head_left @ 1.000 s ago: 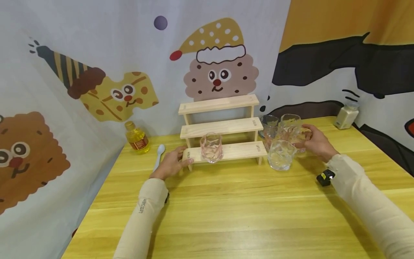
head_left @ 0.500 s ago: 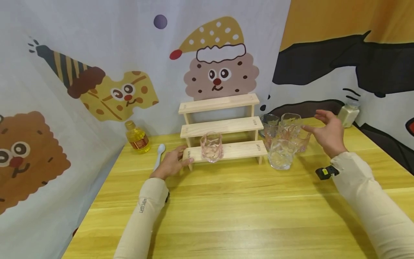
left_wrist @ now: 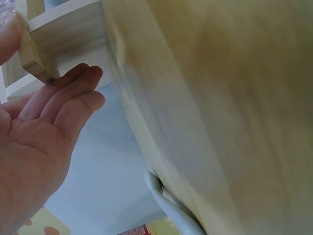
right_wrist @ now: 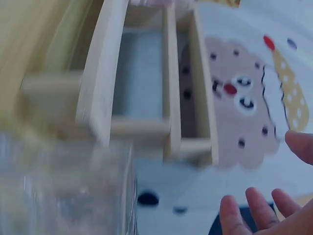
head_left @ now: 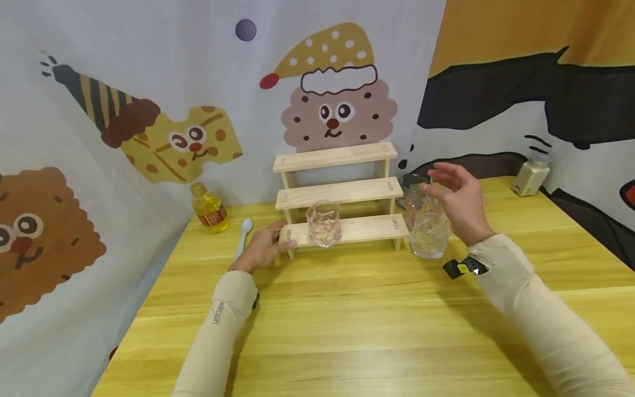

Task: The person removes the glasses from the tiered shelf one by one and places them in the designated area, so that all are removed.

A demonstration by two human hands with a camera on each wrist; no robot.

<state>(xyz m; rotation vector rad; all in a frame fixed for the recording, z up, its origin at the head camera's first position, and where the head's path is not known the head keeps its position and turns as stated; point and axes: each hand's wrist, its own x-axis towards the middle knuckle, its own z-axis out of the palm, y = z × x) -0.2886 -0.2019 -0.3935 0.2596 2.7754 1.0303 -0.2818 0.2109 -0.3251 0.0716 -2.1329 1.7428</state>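
A three-step wooden shelf (head_left: 369, 227) stands against the wall cloth, with a pinkish faceted glass (head_left: 324, 225) on its lowest board. My left hand (head_left: 259, 247) holds that board's left end, thumb on one side and fingers on the other; the left wrist view shows the fingers (left_wrist: 73, 98) fairly straight against the wood. Right of the shelf, a clear glass (head_left: 429, 237) stands in front of other glasses, among them a dark-tinted glass (head_left: 409, 184). My right hand (head_left: 464, 205) hovers over this group, its fingers apart and holding nothing; it hides part of the glasses.
An oil bottle (head_left: 210, 210) with a yellow cap and a pale spoon (head_left: 243, 237) are near the left hand. A jar of pale contents (head_left: 532, 176) stands at the back right. The cartoon-printed cloth (head_left: 198, 44) hangs right behind the table (head_left: 347, 331).
My right hand let go of a glass at the right of the group, lifted away, then moved left over the other glasses. The left hand stayed on the shelf.
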